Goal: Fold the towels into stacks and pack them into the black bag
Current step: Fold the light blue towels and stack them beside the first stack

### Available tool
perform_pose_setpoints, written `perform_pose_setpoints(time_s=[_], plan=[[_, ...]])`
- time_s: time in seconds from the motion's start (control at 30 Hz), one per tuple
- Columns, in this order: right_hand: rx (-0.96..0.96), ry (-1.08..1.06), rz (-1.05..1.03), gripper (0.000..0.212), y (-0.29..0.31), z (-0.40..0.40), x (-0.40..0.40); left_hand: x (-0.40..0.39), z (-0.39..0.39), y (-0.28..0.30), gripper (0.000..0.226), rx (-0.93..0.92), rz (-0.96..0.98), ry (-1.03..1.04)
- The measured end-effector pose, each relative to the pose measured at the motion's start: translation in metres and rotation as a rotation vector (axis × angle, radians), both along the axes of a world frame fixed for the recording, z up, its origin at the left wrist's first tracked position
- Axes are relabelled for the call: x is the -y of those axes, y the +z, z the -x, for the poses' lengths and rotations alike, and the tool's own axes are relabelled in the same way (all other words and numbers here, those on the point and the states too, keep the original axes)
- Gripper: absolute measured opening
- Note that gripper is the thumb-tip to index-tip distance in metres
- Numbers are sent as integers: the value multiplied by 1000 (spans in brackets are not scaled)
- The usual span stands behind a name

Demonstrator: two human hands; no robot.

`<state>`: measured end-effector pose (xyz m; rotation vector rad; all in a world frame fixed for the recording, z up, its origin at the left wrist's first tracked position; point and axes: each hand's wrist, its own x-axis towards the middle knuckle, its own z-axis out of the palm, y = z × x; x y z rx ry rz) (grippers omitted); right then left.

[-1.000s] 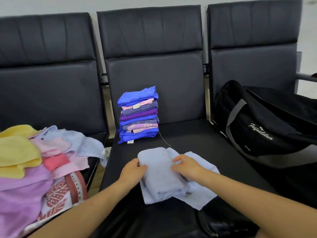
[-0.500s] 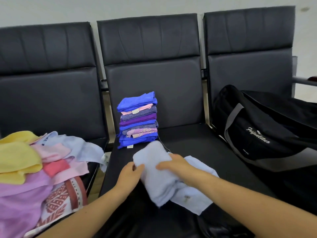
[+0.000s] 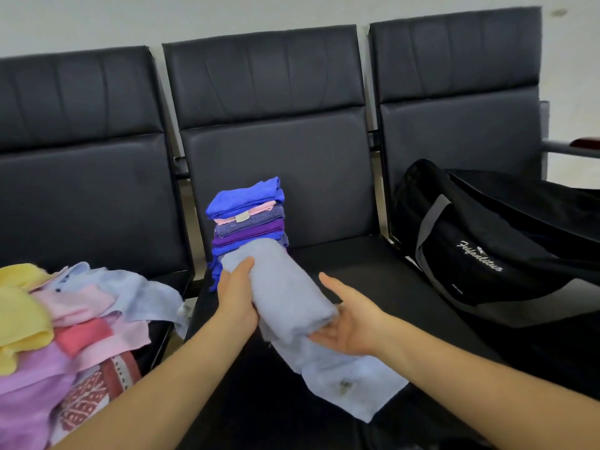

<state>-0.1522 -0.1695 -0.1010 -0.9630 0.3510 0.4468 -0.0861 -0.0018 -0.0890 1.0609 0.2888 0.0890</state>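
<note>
A light blue towel [image 3: 285, 293], folded into a thick bundle, is lifted off the middle seat in front of the stack of folded towels [image 3: 250, 219]. My left hand [image 3: 235, 297] grips its left side with the thumb on top. My right hand [image 3: 344, 323] lies palm-up under the bundle's near end, thumb spread away from it. A loose flap with a label trails down onto the seat. The black bag [image 3: 480, 254] lies on the right seat, and its opening is not visible from here.
Unfolded towels in yellow, pink, lilac and pale blue are heaped [image 3: 65, 319] on the left seat. The three black chairs [image 3: 276, 151] stand in a row against a white wall. A metal armrest [image 3: 565, 147] sticks out at the far right.
The towel bundle has been lifted from the seat and tilted toward the stack. My right hand has moved from on top of it to beneath its near end.
</note>
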Motion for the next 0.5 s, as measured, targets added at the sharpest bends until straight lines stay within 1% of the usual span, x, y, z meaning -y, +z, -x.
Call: perform_pose_setpoints(time_s=[0.07, 0.13, 0.17, 0.23, 0.27, 0.33, 0.4, 0.47, 0.5], plan=[[-41, 0, 15, 62, -7, -3, 4, 15, -11, 4, 42, 41, 17, 20], [-16, 21, 24, 66, -10, -12, 7, 35, -19, 7, 32, 44, 40, -1], [9, 6, 32, 60, -10, -17, 8, 44, -24, 8, 29, 52, 53, -13], [86, -107, 45, 39, -9, -32, 16, 57, -39, 5, 27, 110, 1, -36], [131, -198, 36, 33, -9, -43, 25, 63, -49, 2, 30, 151, -63, -59], [246, -362, 84, 29, -9, -67, 47, 71, -67, -4, 30, 235, -235, -90], [367, -491, 287, 24, -7, -90, 71, 78, -86, -8, 24, 308, -473, -101], [466, -592, 555, 18, -4, -115, 90, 84, -104, -11, 28, 370, -691, -121], [501, -612, 662, 16, -4, -130, 97, 86, -114, -12, 32, 392, -760, -140]])
